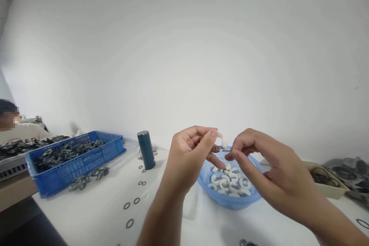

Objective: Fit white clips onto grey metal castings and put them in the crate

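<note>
My left hand point(191, 150) is raised above the table with its fingers pinched on a white curved plastic piece point(222, 138). My right hand point(259, 161) faces it, its fingers pinched on a thin metal pin point(225, 150) that points toward the left hand. Both hands hover just over a round blue basket point(230, 200) that holds several white ring-shaped pieces point(229, 182).
A blue crate point(80, 161) of dark metal parts stands at the left, with loose parts point(86, 177) before it. A dark teal cylinder point(146, 150) stands upright. Black O-rings point(131, 211) lie scattered on the white table. A beige tray point(327, 178) sits right. A person point(14, 127) sits far left.
</note>
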Available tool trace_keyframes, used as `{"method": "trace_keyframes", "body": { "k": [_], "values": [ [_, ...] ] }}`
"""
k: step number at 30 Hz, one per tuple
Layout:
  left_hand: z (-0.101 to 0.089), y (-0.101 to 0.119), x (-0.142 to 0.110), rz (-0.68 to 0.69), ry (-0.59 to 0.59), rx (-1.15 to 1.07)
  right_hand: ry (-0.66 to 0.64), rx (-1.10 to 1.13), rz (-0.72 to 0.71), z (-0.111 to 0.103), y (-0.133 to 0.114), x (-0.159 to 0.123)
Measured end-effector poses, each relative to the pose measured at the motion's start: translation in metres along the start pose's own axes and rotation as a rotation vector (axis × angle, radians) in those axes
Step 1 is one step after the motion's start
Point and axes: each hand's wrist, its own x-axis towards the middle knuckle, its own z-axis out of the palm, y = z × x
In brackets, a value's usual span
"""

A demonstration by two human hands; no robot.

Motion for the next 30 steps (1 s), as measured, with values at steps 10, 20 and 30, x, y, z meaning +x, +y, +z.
{"method": "trace_keyframes", "body": {
  "k": [10, 20, 30],
  "values": [
    [0.008, -0.001, -0.002, -0.035, -0.012, -0.024, 0.015, 0.007, -0.02, 0.005, -0.007, 0.0],
    [0.012, -0.006, -0.002, 0.023, -0.226, -0.111, 0.06, 0.008, -0.023, 0.002, -0.012, -0.001],
    [0.027, -0.011, -0.008, 0.046, -0.38, -0.155, 0.213, -0.115, -0.003, -0.007, -0.013, 0.001]
  ]
}}
